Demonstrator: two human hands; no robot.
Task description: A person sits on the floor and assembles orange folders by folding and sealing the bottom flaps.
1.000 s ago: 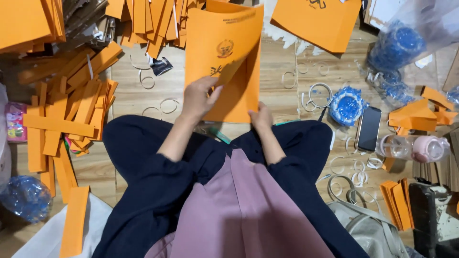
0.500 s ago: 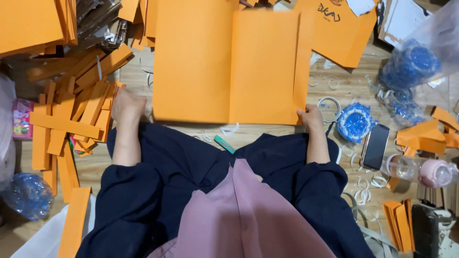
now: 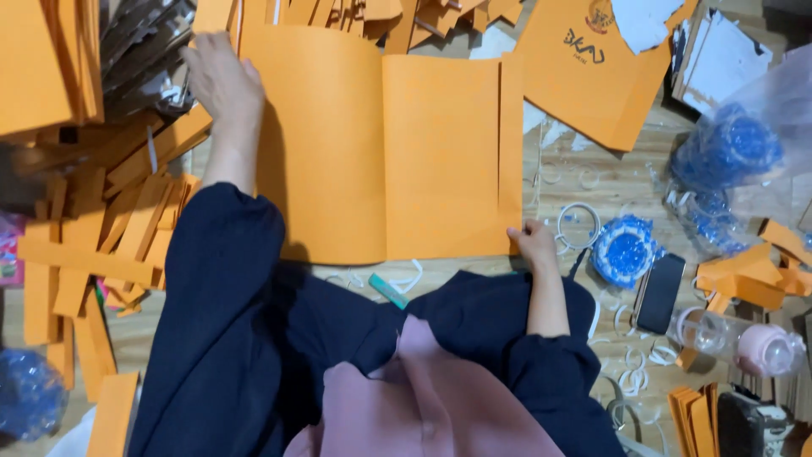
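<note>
The large orange creased card sheet (image 3: 381,152) lies flat on the wooden floor (image 3: 592,195), long axis left–right, folds running away from me. My right hand (image 3: 533,241) pinches its near-right corner; my left hand (image 3: 222,80) presses its far-left corner, fingers spread.

An opened card sheet (image 3: 381,152) lies flat on the floor (image 3: 592,182) before the person. Card strips (image 3: 101,254) lie left of it; a phone (image 3: 660,292) and bottle (image 3: 744,338) lie right.
</note>
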